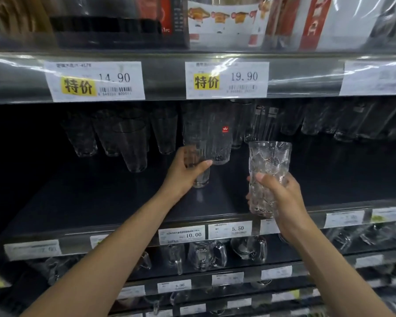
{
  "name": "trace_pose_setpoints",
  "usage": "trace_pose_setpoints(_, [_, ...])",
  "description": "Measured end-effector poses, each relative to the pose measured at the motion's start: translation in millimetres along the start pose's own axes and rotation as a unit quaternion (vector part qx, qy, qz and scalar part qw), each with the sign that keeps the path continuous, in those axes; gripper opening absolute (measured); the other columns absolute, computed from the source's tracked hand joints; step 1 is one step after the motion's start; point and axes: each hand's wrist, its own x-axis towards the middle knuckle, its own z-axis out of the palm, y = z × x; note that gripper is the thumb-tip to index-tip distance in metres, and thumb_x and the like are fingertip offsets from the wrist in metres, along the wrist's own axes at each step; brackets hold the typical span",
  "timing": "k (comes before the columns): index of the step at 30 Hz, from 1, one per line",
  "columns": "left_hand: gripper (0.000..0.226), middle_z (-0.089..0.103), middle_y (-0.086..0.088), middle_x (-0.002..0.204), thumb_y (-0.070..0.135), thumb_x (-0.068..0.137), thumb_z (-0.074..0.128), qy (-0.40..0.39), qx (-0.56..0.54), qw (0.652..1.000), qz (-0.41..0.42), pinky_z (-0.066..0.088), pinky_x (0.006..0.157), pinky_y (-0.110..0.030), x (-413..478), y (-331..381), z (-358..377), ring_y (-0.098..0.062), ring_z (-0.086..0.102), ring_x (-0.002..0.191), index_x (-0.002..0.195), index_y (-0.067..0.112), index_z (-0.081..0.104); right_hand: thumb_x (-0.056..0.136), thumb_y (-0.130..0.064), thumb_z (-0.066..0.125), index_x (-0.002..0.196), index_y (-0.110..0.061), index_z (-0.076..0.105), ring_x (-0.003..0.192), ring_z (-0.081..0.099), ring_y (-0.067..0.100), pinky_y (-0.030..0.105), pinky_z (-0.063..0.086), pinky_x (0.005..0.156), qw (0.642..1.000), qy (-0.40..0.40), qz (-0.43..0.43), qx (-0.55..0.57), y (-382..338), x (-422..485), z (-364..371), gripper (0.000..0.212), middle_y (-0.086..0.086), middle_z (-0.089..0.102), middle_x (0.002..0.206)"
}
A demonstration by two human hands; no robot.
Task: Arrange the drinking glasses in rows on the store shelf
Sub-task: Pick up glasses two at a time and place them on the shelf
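Observation:
My left hand [185, 170] grips a tall ribbed clear glass [200, 177] that stands on the dark middle shelf [101, 202]. Just behind it stands another ribbed glass with a red sticker [220, 143]. My right hand [277, 197] holds a crackle-patterned clear glass [269, 163] upright above the shelf's front edge, fingers wrapped round its lower half. Several plain tumblers [133, 145] stand in the back left of the shelf, and more tall glasses [318, 120] line the back right.
The shelf above carries price tags [94, 81] on its front rail and hangs low over the glasses. Price labels [230, 229] run along the middle shelf's front lip. Glass mugs [206, 255] fill the shelf below. Bare dark shelf surface lies front left and front right.

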Motion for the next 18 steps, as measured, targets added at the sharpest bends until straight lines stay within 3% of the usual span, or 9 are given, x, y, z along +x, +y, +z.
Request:
trace_pose_setpoints(2, [0.046,0.058,0.017,0.108,0.029,0.082,0.079,0.021,0.045,0.999,0.019,0.041,0.073,0.003,3.8,-0.9,-0.7,0.008,0.056,0.095,0.119,0.025,0.053,0.062,-0.043,0.077,0.11,-0.02,0.066,0.094,0.069,0.037,0.06,0.053,0.09,1.0,0.015,-0.018,0.003,2.2,2.5,2.5,0.054,0.012,0.073,0.105])
trace_pose_setpoints(5, [0.061,0.055,0.008,0.123,0.036,0.08,0.08,0.039,0.071,0.996,0.034,0.037,0.072,0.005,8.1,-4.0,-0.4,-0.003,0.054,0.105,0.133,0.022,0.052,0.062,-0.044,0.078,0.107,-0.022,0.065,0.095,0.068,0.04,0.063,0.053,0.089,0.999,0.028,-0.043,0.002,3.7,7.7,4.3,0.052,0.012,0.073,0.102])
trace_pose_setpoints(7, [0.065,0.056,0.006,0.124,0.038,0.081,0.079,0.048,0.078,0.995,0.039,0.037,0.078,0.0,10.0,-6.6,1.1,-0.001,0.054,0.104,0.136,0.021,0.049,0.061,-0.043,0.077,0.105,-0.026,0.064,0.096,0.069,0.038,0.06,0.054,0.09,0.998,0.028,-0.054,-0.001,5.5,9.1,5.1,0.049,0.005,0.074,0.098])
trace_pose_setpoints(10, [0.067,0.056,0.012,0.111,0.035,0.082,0.079,0.056,0.085,0.994,0.039,0.041,0.077,-0.002,13.4,-10.0,2.3,0.008,0.057,0.095,0.136,0.016,0.046,0.059,-0.042,0.077,0.105,-0.029,0.064,0.097,0.071,0.028,0.055,0.055,0.091,0.998,0.024,-0.062,-0.002,8.6,7.5,6.6,0.049,0.0,0.075,0.097])
trace_pose_setpoints(15, [0.074,0.062,-0.001,0.124,0.047,0.077,0.08,0.063,0.103,0.991,0.051,0.052,0.096,-0.032,22.3,-22.1,1.1,-0.014,0.061,0.111,0.138,0.02,0.047,0.059,-0.044,0.076,0.106,-0.028,0.063,0.095,0.071,0.023,0.052,0.056,0.091,0.997,0.025,-0.073,-0.012,11.7,4.7,6.1,0.052,-0.005,0.075,0.095])
trace_pose_setpoints(18, [0.072,0.065,0.0,0.12,0.047,0.079,0.079,0.063,0.099,0.992,0.054,0.053,0.094,-0.03,23.9,-24.3,-0.6,-0.013,0.063,0.107,0.139,0.022,0.049,0.06,-0.044,0.076,0.109,-0.026,0.063,0.098,0.071,0.024,0.054,0.055,0.091,0.996,0.028,-0.08,-0.014,13.2,2.7,5.7,0.054,0.0,0.075,0.1])
